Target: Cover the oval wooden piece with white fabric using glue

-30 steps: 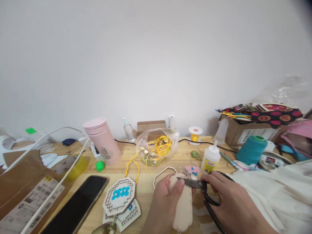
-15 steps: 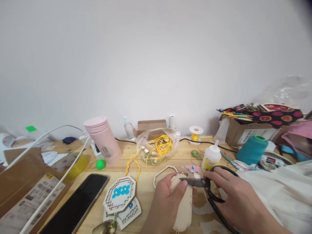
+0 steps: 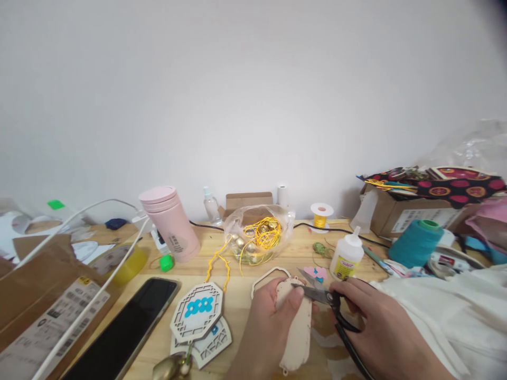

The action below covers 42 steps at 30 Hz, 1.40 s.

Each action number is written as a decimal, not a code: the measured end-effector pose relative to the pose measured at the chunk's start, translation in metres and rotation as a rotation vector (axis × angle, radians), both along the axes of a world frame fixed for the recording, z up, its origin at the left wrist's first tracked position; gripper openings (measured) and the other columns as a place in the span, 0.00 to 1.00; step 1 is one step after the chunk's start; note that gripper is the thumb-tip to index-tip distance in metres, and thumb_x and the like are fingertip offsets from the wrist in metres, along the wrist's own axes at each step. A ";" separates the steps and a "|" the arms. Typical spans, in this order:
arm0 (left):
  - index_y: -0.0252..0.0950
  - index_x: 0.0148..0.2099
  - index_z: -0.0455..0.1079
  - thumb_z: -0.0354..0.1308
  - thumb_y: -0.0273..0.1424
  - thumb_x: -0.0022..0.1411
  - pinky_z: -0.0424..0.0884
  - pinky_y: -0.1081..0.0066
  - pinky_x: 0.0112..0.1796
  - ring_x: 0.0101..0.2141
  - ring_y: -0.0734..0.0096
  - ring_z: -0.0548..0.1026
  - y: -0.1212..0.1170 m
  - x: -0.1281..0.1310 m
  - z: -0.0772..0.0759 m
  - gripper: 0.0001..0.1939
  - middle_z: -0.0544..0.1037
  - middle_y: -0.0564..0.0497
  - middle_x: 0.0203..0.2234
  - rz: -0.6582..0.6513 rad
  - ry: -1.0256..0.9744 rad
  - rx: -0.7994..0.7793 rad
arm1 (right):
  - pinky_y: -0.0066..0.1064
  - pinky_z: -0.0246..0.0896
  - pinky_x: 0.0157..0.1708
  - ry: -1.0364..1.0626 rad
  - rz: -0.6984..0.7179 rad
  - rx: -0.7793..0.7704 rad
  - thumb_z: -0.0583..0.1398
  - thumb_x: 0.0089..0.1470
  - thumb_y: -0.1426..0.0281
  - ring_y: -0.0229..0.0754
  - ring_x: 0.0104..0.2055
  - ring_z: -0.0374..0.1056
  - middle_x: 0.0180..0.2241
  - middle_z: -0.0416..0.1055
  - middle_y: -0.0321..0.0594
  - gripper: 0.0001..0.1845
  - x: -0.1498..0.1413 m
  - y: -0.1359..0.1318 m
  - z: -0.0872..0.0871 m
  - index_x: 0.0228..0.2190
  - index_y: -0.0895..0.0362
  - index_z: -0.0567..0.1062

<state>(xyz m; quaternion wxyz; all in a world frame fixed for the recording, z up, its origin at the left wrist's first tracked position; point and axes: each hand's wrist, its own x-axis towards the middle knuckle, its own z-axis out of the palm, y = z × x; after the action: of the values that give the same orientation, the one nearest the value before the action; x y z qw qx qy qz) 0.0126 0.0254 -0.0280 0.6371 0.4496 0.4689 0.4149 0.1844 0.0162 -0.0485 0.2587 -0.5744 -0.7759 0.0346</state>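
A: Head view. What do the hands hold?

B: The left hand (image 3: 264,322) grips a pale wooden cutout (image 3: 296,330), thumb pressed on its upper face, fingers curled beneath. The right hand (image 3: 378,330) is closed through the black loops of a pair of scissors (image 3: 322,296). The blades stand slightly parted, their tips at the cutout's top edge, just beside the left thumb.

A: Where does the cutout lie?

B: At 6 o'clock on the wooden table (image 3: 237,303), low in the frame, its long axis running toward the viewer. Whether it rests on the table or is lifted clear cannot be told.

A: What surrounds it?

B: At 12 o'clock from the cutout, a clear bag (image 3: 257,235) of gold bells and yellow cord. At 1 o'clock, a glue bottle (image 3: 346,257) stands upright, with small pink and blue paper shapes (image 3: 318,273) between it and the scissors. At 9 o'clock, an octagonal lattice ornament (image 3: 197,311) with a blue centre overlaps a second one beneath. Further toward 9 o'clock lies a black phone (image 3: 129,327), face up. At 10 o'clock, a pink tumbler (image 3: 170,222) stands near a small green cap (image 3: 167,262).

A: And the right edge?

B: At 2 o'clock, a teal thread cone (image 3: 415,243) stands before a cardboard box (image 3: 400,214). White cloth (image 3: 447,311) covers the table at 3 o'clock, touching the right wrist.
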 end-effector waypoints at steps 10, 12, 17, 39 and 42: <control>0.31 0.41 0.67 0.55 0.38 0.55 0.65 0.75 0.26 0.24 0.73 0.71 -0.003 0.002 -0.002 0.16 0.76 0.50 0.22 -0.030 -0.003 0.063 | 0.35 0.64 0.21 -0.026 0.012 0.093 0.54 0.40 0.74 0.46 0.27 0.69 0.27 0.70 0.37 0.17 0.010 0.000 0.002 0.35 0.51 0.70; 0.32 0.42 0.66 0.54 0.37 0.55 0.65 0.76 0.27 0.25 0.74 0.71 -0.004 0.002 -0.001 0.15 0.76 0.51 0.23 -0.033 -0.012 0.050 | 0.34 0.64 0.20 -0.040 0.017 0.100 0.54 0.40 0.74 0.46 0.26 0.69 0.27 0.70 0.37 0.17 0.009 0.001 0.003 0.35 0.50 0.70; 0.32 0.42 0.66 0.53 0.37 0.56 0.66 0.75 0.25 0.23 0.73 0.71 -0.004 0.003 0.000 0.15 0.76 0.50 0.24 -0.035 0.007 0.063 | 0.34 0.65 0.21 -0.047 0.024 0.109 0.54 0.40 0.74 0.46 0.27 0.70 0.28 0.70 0.38 0.17 0.008 0.002 0.001 0.36 0.51 0.70; 0.31 0.35 0.65 0.53 0.37 0.56 0.64 0.77 0.21 0.20 0.75 0.71 -0.003 0.003 0.003 0.13 0.77 0.50 0.21 -0.005 0.005 0.031 | 0.34 0.66 0.22 0.020 -0.004 0.065 0.54 0.42 0.73 0.45 0.26 0.70 0.28 0.71 0.38 0.14 -0.001 0.000 -0.005 0.34 0.52 0.70; 0.31 0.37 0.66 0.53 0.37 0.55 0.65 0.77 0.21 0.20 0.75 0.71 -0.002 0.003 0.002 0.13 0.77 0.50 0.21 -0.023 0.005 0.049 | 0.35 0.65 0.21 -0.004 0.009 0.107 0.54 0.42 0.73 0.46 0.26 0.70 0.28 0.71 0.38 0.14 0.003 0.001 -0.003 0.34 0.52 0.70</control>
<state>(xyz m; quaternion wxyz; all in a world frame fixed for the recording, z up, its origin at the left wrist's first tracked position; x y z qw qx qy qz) 0.0155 0.0230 -0.0261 0.6294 0.4712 0.4552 0.4179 0.1873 0.0171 -0.0514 0.2873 -0.5564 -0.7796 -0.0067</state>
